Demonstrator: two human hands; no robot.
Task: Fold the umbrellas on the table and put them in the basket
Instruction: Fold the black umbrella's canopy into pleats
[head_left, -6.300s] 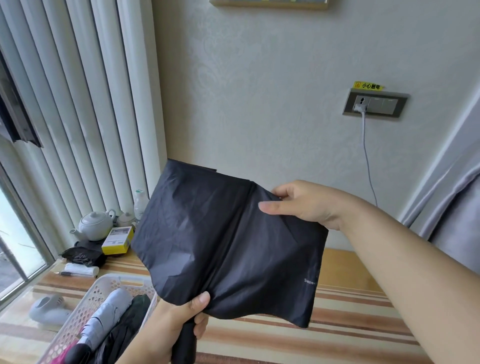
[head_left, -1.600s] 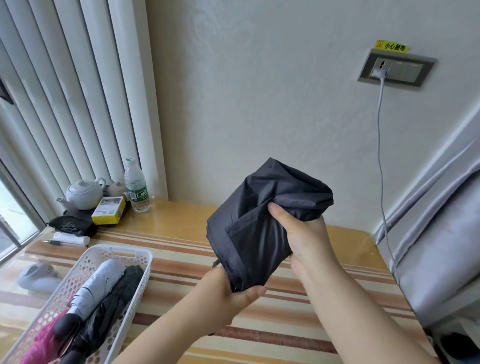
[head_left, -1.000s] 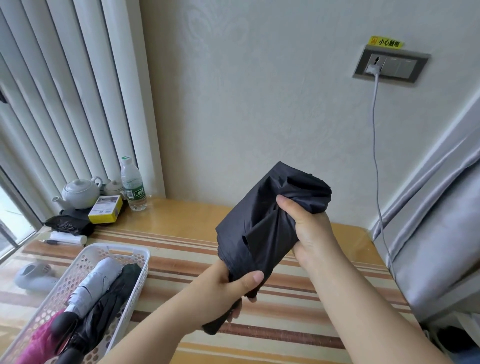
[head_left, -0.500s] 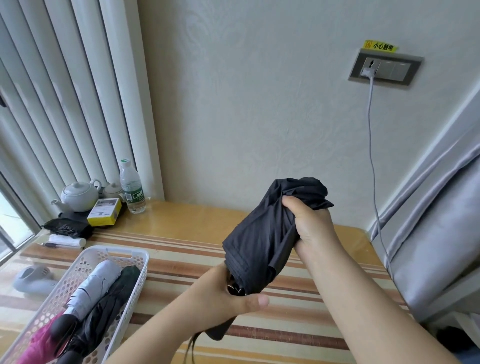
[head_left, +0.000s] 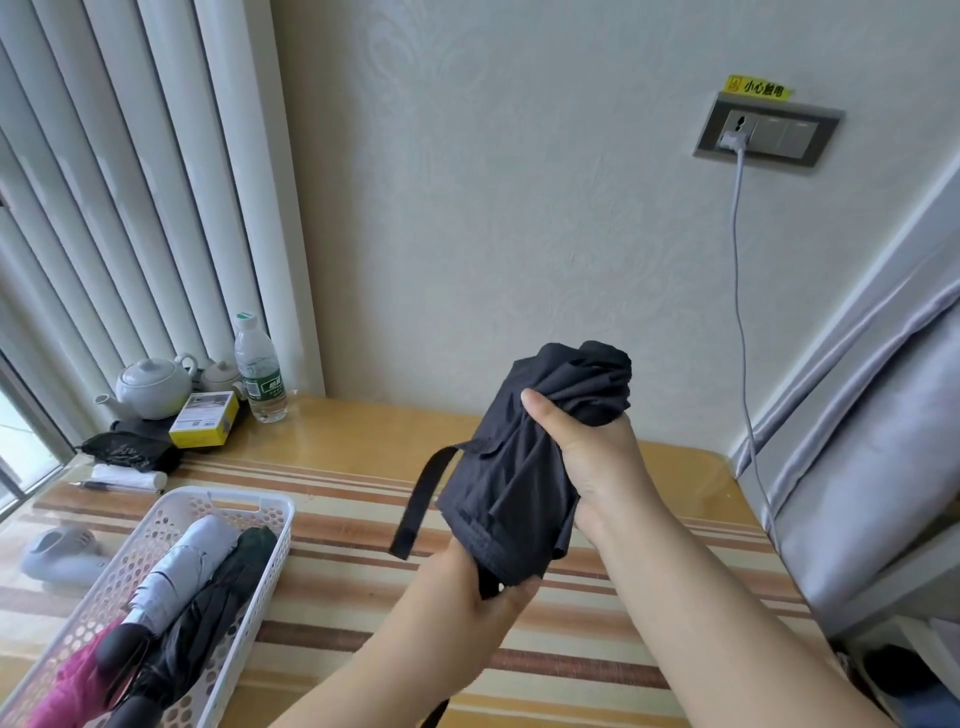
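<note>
Left hand: the left hand (head_left: 475, 582), low in the middle of the frame, has its fingers curled round the bottom of the black umbrella (head_left: 524, 467), where the handle must be. The handle itself is hidden by the palm and the cloth.
Right hand: the right hand (head_left: 587, 452), just above, wraps the gathered canopy, thumb pressed across the folds near the top.
Umbrella in hand: held up over the table (head_left: 363, 530), tilted a little, not touching it. The cloth is bunched into a rough roll, and its strap (head_left: 423, 499) hangs free on the left side, unfastened.
Basket: the white basket (head_left: 275, 525), at lower left on the table, already holds three folded umbrellas: a light grey umbrella (head_left: 182, 571), a dark umbrella (head_left: 218, 608) beside it, and a pink umbrella (head_left: 78, 680) at the near end.
Done so far: three are stowed, and a fourth looks collapsed and mostly rolled.
Left to do: I judge the strap has yet to be wound round and fastened, then the roll laid in the basket.
Hard to tell: the near end of the basket is cut off by the frame edge. The dark bundle (head_left: 130, 452) at far left by the teapot (head_left: 150, 387) cannot be identified as an umbrella or otherwise.
</note>
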